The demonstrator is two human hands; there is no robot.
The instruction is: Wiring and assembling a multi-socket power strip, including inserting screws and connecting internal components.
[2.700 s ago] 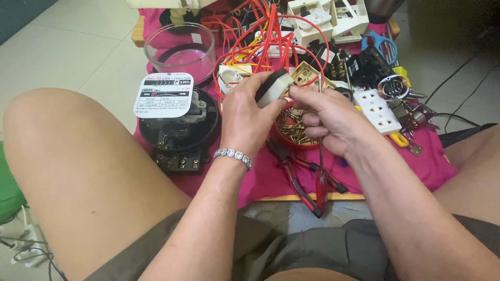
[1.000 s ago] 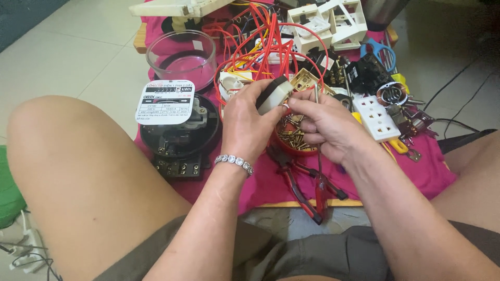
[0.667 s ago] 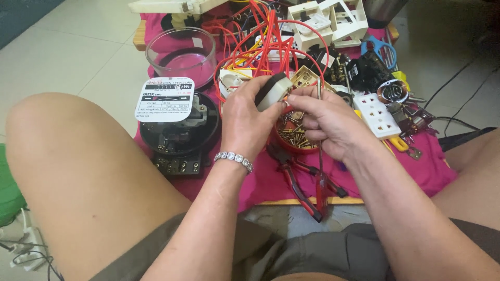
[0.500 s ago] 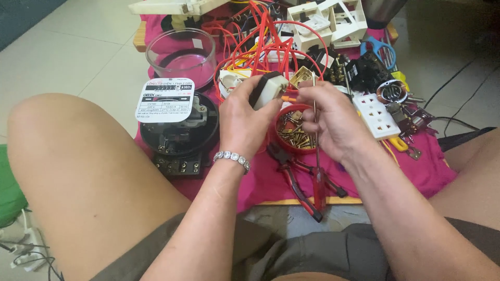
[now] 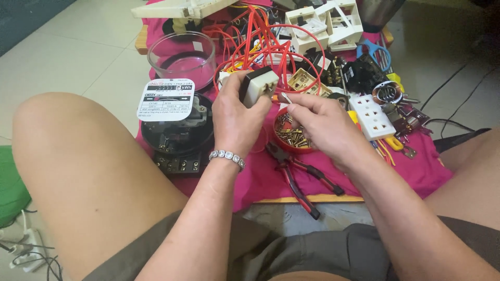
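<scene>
A low wooden bench (image 5: 312, 199) stands on the tiled floor (image 5: 78, 62), covered by a pink cloth (image 5: 416, 171). On the cloth lie a meter (image 5: 177, 130), glass cover (image 5: 181, 54), pliers (image 5: 302, 174), screw dish (image 5: 292, 136), white socket strip (image 5: 372, 116) and red wires (image 5: 260, 47).

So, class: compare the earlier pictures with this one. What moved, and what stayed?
The left hand has lifted and turned the white socket block, showing its recessed face. The right hand has drawn slightly away, pinching something small. Pliers, screw bowl and meter stayed put.
</scene>
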